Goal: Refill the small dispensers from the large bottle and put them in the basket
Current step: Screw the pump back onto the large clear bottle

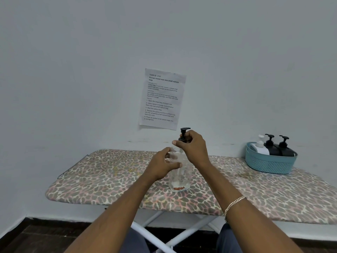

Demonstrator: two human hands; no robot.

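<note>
The left hand (162, 164) is half open, with its fingers curved against the side of the clear bottle (179, 177); a firm grip I cannot confirm. The bottle stands upright, almost empty, on the ironing board (102, 181) in the middle. The right hand (191, 146) closes its fingers around the black pump head (184, 134) on top of the bottle. Farther right, the blue basket (269, 164) sits on the board and holds one white dispenser (259, 146) and two black dispensers (277, 147). A printed sheet (162, 98) hangs on the wall behind.

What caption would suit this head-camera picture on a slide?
Right hand grips the black pump of a clear bottle on a leopard-print board; left hand steadies it; three dispensers sit in a blue basket.
</note>
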